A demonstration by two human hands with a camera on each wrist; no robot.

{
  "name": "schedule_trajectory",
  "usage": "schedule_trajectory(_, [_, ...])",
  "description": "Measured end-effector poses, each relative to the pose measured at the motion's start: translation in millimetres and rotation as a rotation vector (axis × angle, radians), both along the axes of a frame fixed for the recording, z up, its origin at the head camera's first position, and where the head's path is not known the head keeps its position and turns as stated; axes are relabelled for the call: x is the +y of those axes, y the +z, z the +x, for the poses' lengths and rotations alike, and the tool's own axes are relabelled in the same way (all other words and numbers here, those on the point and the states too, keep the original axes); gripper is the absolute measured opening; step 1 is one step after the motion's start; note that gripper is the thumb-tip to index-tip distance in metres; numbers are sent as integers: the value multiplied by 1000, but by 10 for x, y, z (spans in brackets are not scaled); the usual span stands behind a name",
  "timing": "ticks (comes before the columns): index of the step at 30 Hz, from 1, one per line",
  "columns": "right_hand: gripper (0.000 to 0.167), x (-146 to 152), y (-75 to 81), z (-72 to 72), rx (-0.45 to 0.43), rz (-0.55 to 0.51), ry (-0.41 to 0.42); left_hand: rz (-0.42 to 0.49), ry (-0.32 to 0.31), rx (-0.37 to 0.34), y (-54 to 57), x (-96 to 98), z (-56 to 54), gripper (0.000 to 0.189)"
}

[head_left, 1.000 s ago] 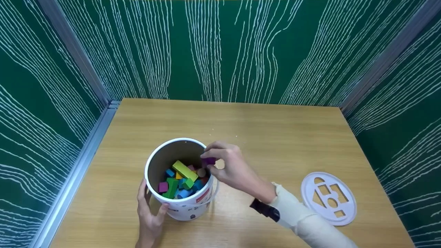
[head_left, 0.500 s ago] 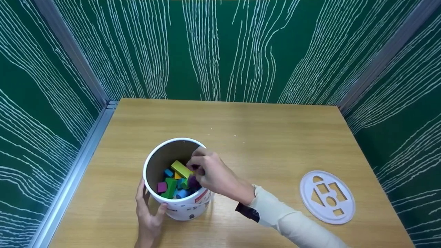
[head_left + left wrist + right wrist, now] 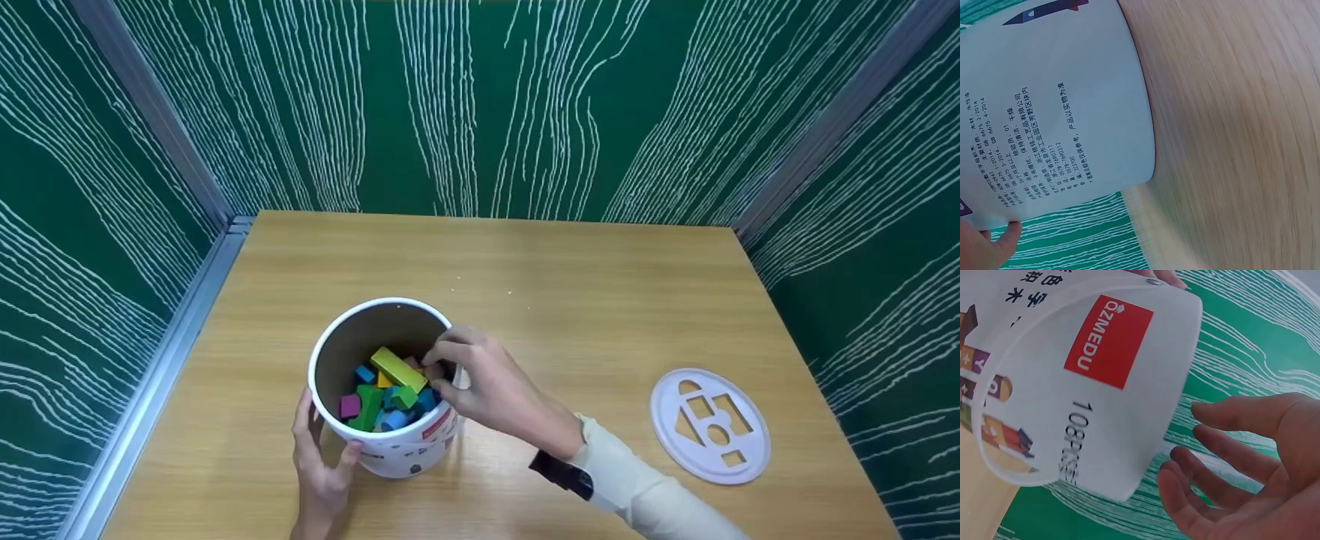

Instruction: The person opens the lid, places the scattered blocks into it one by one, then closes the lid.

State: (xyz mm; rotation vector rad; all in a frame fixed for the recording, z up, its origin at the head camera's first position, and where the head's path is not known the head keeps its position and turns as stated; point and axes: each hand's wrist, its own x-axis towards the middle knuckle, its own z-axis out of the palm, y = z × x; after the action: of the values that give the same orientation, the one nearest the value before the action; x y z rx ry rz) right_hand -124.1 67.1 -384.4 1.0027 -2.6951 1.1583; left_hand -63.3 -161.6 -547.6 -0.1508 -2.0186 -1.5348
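Observation:
A white bucket point(image 3: 409, 454) stands on the table, filled low with coloured wooden blocks. Among them are a long yellow block point(image 3: 398, 369), a green block point(image 3: 367, 409) and a magenta block point(image 3: 349, 406). My left hand point(image 3: 322, 476) holds the bucket's near left side, thumb toward the front and fingers round the left. Over the right part of the rim is my right hand point(image 3: 484, 379), its fingertips reaching over the opening. The right wrist view shows this hand's fingers point(image 3: 1224, 455) loosely bent and apart from the thumb, nothing between them.
A white oval lid point(image 3: 709, 469) with several shaped cut-outs lies flat at the right of the wooden table point(image 3: 570, 277). The bucket's thin handle point(image 3: 985, 439) hangs against its side. Green walls with white lines enclose the table's back and sides.
My right hand dipped into the bucket with a dark purple block, then drew back to the right rim without it. The left hand keeps its hold on the bucket.

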Motion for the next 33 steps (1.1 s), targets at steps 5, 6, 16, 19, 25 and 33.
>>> schedule_trajectory(5, [14, 255, -37, 85, 33, -63, -98, 10, 9, -50, 37, 25, 20, 88])
schedule_trajectory(6, [15, 318, -63, 100, 52, -80, -120, 15, 7, -55, 40, 30, 25, 87])
schedule_trajectory(16, [23, 958, -553, 278, 149, -261, -353, -10, 2, -2, 18, 5, 20, 84])
schedule_trajectory(19, [26, 1117, -717, 342, 106, -254, -461, -12, 3, -13, 25, -4, 22, 83])
schedule_trajectory(25, [23, 1411, -1003, 433, -15, -229, -688, 0, 7, 30, 14, -9, 16, 84])
schedule_trajectory(33, [24, 1894, -1361, 563, -132, -250, -988, 11, 21, 6, -33, 11, 15, 84])
